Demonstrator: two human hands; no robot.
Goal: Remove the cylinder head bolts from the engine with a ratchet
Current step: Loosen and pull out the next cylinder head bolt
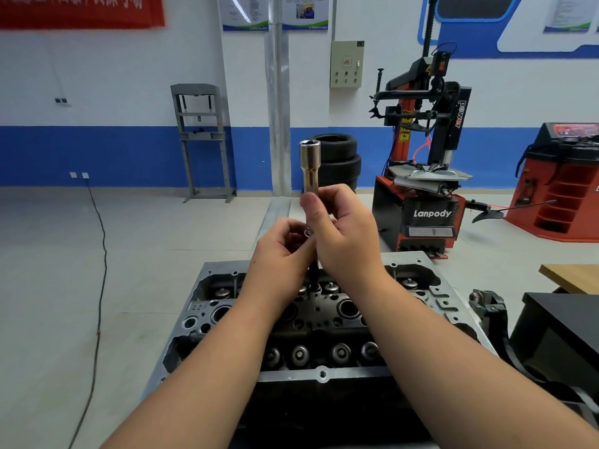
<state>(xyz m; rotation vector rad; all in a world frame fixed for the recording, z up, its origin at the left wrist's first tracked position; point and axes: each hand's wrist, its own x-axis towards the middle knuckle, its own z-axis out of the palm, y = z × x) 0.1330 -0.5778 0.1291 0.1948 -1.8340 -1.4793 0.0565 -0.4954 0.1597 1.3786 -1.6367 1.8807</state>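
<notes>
the cylinder head (324, 306) sits low in front of the person, valve springs and round bores showing across its top. above its middle both hands are raised. the right hand (343, 234) curls around the lower part of a long chrome deep socket (309, 165), thumb pressed along its front, so the socket stands upright with its open end at the top. the left hand (282, 251) is just beside it, touching, its fingertips pinching a small shiny metal piece (308, 233) at the base of the socket; it may be a bolt head or a washer, too hidden to tell. a thin dark shaft (313, 270) runs down from between the hands toward the head.

beyond, a red and black tyre changer (428, 176) marked lanpody stands on the pale floor, two stacked tyres (337, 163) left of it against the blue-banded wall. a grey shop press frame (202, 140) stands farther left. a black cable (100, 270) trails across the floor. a wooden tabletop corner (570, 277) shows at right.
</notes>
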